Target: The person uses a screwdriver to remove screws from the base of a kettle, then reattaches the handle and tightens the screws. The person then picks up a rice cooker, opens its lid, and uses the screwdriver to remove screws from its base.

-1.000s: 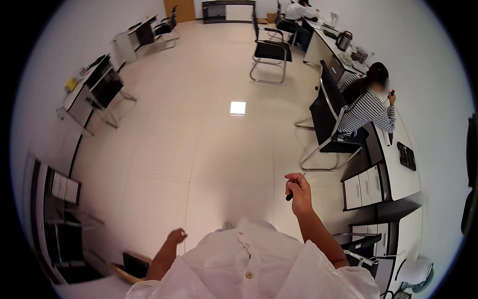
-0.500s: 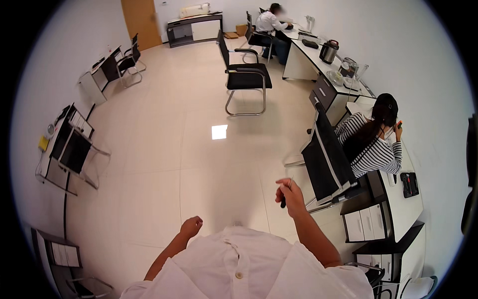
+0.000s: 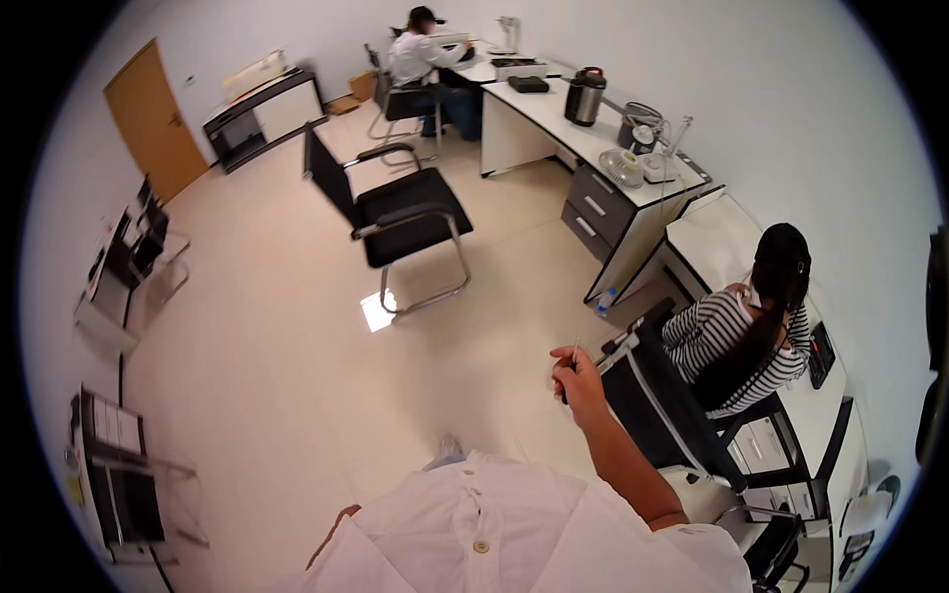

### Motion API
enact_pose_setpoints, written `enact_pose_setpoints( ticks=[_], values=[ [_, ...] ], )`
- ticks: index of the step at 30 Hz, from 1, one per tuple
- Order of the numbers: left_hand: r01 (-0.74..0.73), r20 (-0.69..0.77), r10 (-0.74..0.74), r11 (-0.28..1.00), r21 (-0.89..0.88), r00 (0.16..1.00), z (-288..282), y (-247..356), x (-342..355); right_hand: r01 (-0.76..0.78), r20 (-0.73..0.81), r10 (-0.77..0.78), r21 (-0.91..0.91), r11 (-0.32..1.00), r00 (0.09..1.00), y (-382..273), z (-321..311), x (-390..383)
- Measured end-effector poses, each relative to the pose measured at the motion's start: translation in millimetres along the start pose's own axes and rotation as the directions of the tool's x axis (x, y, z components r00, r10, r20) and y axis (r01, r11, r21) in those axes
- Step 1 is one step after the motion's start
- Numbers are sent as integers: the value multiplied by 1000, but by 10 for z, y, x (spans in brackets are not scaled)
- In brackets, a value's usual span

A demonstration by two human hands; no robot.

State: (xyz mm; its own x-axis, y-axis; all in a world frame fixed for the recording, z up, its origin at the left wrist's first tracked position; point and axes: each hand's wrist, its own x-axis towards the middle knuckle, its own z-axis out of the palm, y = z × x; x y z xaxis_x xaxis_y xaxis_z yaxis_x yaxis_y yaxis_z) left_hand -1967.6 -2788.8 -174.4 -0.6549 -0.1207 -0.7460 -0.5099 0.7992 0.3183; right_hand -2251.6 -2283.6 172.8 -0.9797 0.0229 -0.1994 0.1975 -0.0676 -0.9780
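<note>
My right hand [image 3: 581,385] is raised in front of me with its fingers closed around a slim tool [image 3: 576,345]. Its thin shaft sticks up past the fingers and a bit of dark handle shows below; it looks like a screwdriver, though it is small in view. Just to the right of this hand is the black back of an office chair [image 3: 652,390], in which a person in a striped top [image 3: 756,346] sits at a desk. Of my left arm only a strip of forearm [image 3: 332,535] shows beside my shirt; the left hand is out of view.
Ahead stands a black chair [image 3: 415,212] with metal legs. Along the right wall, a desk [image 3: 554,114] bears a steel-and-black appliance [image 3: 585,97] and a fan head [image 3: 621,168]. A bottle [image 3: 605,301] is on the floor. Another person [image 3: 423,59] sits farther back.
My view has turned right and come nearer to the seated person and the black chair. My left hand has dropped out of view. My right hand still grips the slim tool.
</note>
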Motion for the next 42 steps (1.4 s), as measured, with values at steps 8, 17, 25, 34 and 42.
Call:
enact_pose_setpoints(
  ticks=[8, 17, 25, 34, 42],
  values=[
    [-328, -257, 384, 915, 234, 887, -3317, 3270, 2267, 52, -256, -19, 124, 991, 966, -327, -84, 1543],
    [-623, -181, 602, 777, -91, 778, -3610, 5751, 3813, 69, -349, 20, 243, 968, 937, -402, -498, 3957],
    [-677, -137, 669, 735, -21, 730, -4503, 7207, 4339, 223, -302, -180, 115, 968, 936, -1336, -926, 5762],
    [-820, -21, 830, 547, -167, 557, -5066, 10133, 5844, 245, -612, -104, 150, 958, 784, -1493, -1710, 6865],
    [-988, 21, 994, -108, -110, -111, -4904, 13927, 6627, 373, -826, -80, 163, 913, 558, -1916, -2047, 8219]
  ],
)
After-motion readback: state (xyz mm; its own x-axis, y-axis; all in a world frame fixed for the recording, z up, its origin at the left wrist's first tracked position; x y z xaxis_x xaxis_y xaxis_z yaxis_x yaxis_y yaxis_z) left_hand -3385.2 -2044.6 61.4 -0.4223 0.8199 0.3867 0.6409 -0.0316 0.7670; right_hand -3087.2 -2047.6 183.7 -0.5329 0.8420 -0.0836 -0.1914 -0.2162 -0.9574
